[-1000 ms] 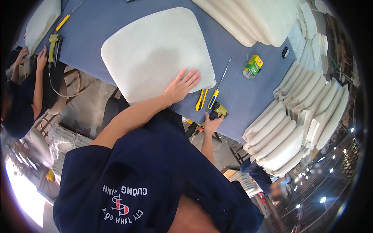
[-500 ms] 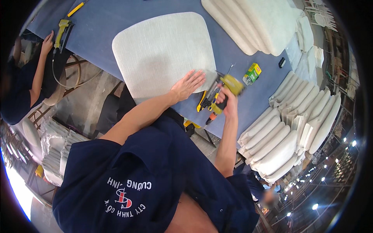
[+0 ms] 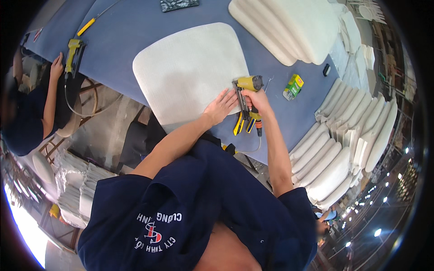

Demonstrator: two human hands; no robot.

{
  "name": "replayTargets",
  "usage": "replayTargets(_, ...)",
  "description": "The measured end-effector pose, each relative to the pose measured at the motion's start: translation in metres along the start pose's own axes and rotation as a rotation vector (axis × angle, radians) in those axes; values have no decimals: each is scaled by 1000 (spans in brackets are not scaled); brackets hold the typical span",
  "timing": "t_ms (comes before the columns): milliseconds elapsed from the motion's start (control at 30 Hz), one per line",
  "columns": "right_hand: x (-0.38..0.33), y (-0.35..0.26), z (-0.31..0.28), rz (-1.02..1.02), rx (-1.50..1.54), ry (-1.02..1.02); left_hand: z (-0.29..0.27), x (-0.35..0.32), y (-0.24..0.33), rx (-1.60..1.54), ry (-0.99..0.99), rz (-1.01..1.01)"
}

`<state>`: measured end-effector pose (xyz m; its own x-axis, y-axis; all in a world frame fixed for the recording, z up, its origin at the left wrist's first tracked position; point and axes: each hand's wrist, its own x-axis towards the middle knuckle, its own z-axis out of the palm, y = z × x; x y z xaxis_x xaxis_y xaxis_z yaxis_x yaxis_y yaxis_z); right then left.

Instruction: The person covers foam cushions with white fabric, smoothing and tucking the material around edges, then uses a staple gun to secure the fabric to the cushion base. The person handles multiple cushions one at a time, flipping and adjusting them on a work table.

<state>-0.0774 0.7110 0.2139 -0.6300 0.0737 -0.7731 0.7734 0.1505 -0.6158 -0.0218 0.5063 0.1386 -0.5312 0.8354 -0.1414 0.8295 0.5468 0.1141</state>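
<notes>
A pale fabric-covered seat pad [image 3: 185,63] lies flat on the blue-grey table [image 3: 122,27]. My left hand [image 3: 220,107] rests on its near right part, palm down with fingers stretched out. In my right hand [image 3: 257,100] is a yellow-green pneumatic staple gun [image 3: 249,83], gripped by its handle. The gun's nose is at the pad's right edge, close to my left fingertips; whether it touches the fabric I cannot tell. An air hose [image 3: 253,150] hangs from the handle's orange fitting. Just below the gun lies a yellow-handled cutting tool [image 3: 238,124].
A green and yellow box [image 3: 293,87] sits right of the gun. Stacked seat pads [image 3: 289,27] lie at the far right, and more pad stacks [image 3: 325,167] stand beside the table. At left, a co-worker's hand [image 3: 56,67] is near another staple gun [image 3: 72,56] and a yellow-handled tool [image 3: 86,27].
My right hand has brought the staple gun leftward and up onto the pad's right edge, turning it. My left hand stays flat on the pad. The whole view has shifted slightly.
</notes>
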Motion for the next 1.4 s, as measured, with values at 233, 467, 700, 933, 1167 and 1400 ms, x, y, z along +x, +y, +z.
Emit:
replayTargets(233, -55, 88, -21, -96, 106, 540, -8, 0, -10, 16, 101, -30)
replayTargets(467, -52, 268, -17, -168, 89, 949, 2, 3, -34, -618, 225, 213)
replayTargets(700, -64, 209, 94, -220, 89, 632, 12, 41, -253, -243, 367, -411)
replayTargets(933, -62, 165, 136, 230, 364, 51, -11, 27, -312, -508, 206, -710)
replayTargets(1167, -46, 219, 144, 74, 82, 54, -29, 23, -291, -424, 177, -671)
replayTargets(1400, -41, 231, 165, -52, 216, 206, -4, 11, -252, -92, 279, -502)
